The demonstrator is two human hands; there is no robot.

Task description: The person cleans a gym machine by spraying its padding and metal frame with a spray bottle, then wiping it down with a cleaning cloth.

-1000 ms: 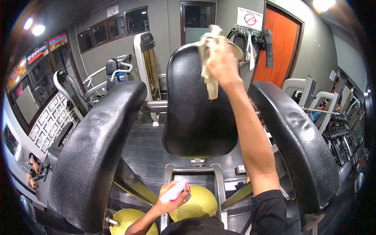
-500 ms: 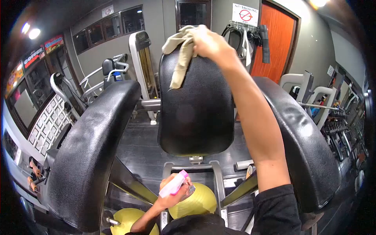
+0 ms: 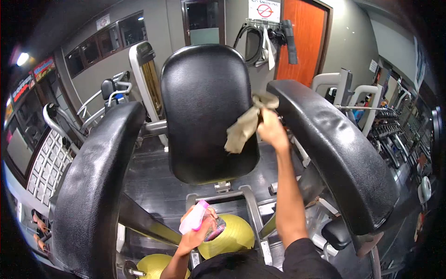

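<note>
My right hand [image 3: 271, 129] grips a beige cloth [image 3: 244, 125] at the right edge of a black padded seat back [image 3: 204, 107]. The cloth hangs down over the pad's lower right side. Low in the view, my left hand [image 3: 197, 230] holds a clear spray bottle with a pink top [image 3: 197, 221], above a yellow round weight plate [image 3: 232, 235]. Two long black arm pads flank the seat back, one on the left [image 3: 100, 181] and one on the right [image 3: 334, 149].
Metal frame bars [image 3: 223, 195] run below the seat back. A second yellow plate [image 3: 153, 267] sits lower left. Other gym machines [image 3: 111, 93] stand behind at left, dumbbell racks [image 3: 399, 139] at right, and an orange door [image 3: 302, 42] with hanging attachments [image 3: 265, 37] is at the back.
My right hand has come down with the cloth from the top of the seat back to its right edge. The view has shifted, and my left hand still holds the bottle.
</note>
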